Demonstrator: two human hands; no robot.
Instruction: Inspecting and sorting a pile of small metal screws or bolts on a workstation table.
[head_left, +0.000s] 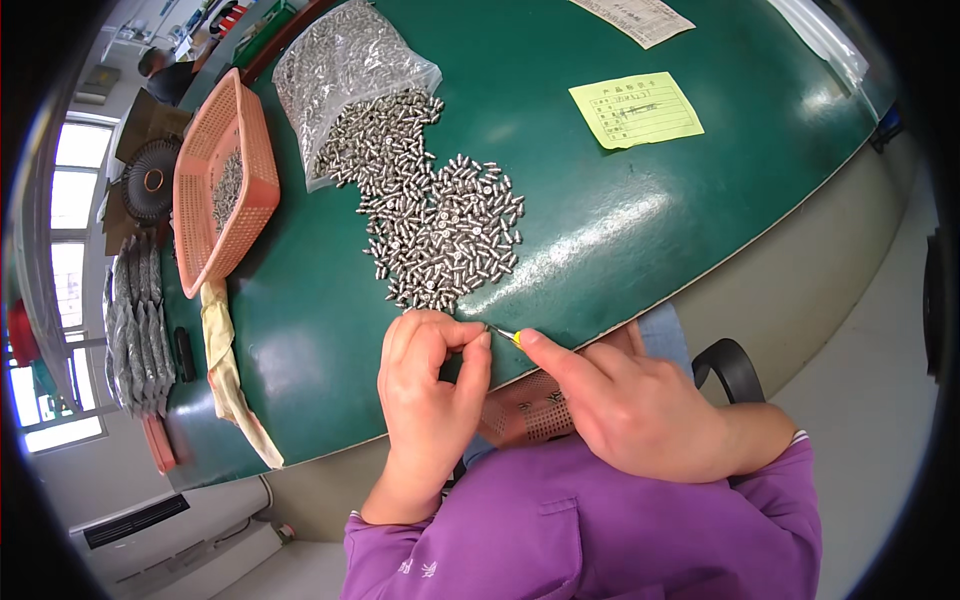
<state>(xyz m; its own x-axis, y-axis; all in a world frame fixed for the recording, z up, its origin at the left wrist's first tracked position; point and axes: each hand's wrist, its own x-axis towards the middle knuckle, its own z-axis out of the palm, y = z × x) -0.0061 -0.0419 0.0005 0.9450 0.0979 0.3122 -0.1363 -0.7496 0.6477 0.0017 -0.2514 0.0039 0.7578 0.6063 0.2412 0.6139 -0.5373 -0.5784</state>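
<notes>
My left hand (432, 372) is closed at the table's near edge, thumb and forefinger pinched on a tiny part, mostly hidden by the fingertips. From the right, my right hand (640, 405) grips a small tool with a yellow handle (517, 339) and a thin metal tip, its forefinger stretched along it. That tip points at the left fingertips; whether it touches the part I cannot tell. Just beyond both hands lies a heap of small silver metal pins (450, 230). The heap spills from a clear plastic bag (345, 60) full of the same pins.
On the left, a pink plastic basket (262, 165) holds more small metal parts. A yellow cloth strip (222, 360) and stacked grey packets (138, 330) are nearby. A yellow paper card (637, 110) lies on the green table (740, 180). Another pink basket (520, 418) sits below the near edge.
</notes>
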